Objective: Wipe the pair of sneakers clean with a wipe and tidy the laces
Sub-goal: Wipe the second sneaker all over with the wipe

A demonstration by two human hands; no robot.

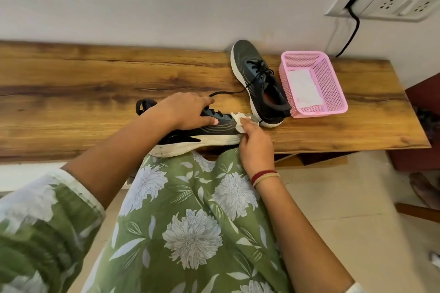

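A dark grey sneaker (209, 134) with a white sole lies on its side at the front edge of the wooden bench (95, 83), toe to the right. My left hand (188, 110) grips it over the laced top. My right hand (253, 143) pinches a crumpled white wipe (239, 120) against the toe. The second sneaker (254, 71) stands upright further back, toe toward the wall, with its black laces loose and one end trailing left across the bench.
A pink mesh basket (331, 83) with white wipes inside sits right of the second sneaker. On the wall above is a socket panel (385, 0) with a black cable hanging down. A dark red piece of furniture (423, 126) stands at the right.
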